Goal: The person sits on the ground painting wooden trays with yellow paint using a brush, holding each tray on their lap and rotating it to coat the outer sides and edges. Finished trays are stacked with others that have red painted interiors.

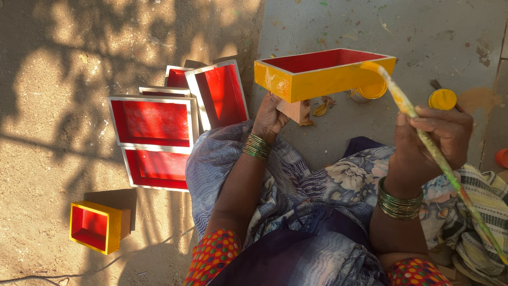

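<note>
Left hand (271, 117) clamps the rigid, seemingly light red-lined yellow wooden box (323, 73) from beneath, clear of wet-looking paint; right hand (431, 140) pinches a long paint-smeared brush (423, 132) at its corner.

you sit outdoors on sandy ground (47, 159), tan and gritty, dappled with leaf shadow across the far left. to the right lies a grey concrete slab (423, 32), flecked with paint spots and dry leaf bits. sunlight is low and warm, throwing long shadows. a thin cord (32, 276) trails over the sand near your left. no walls or furniture show in view.
</note>
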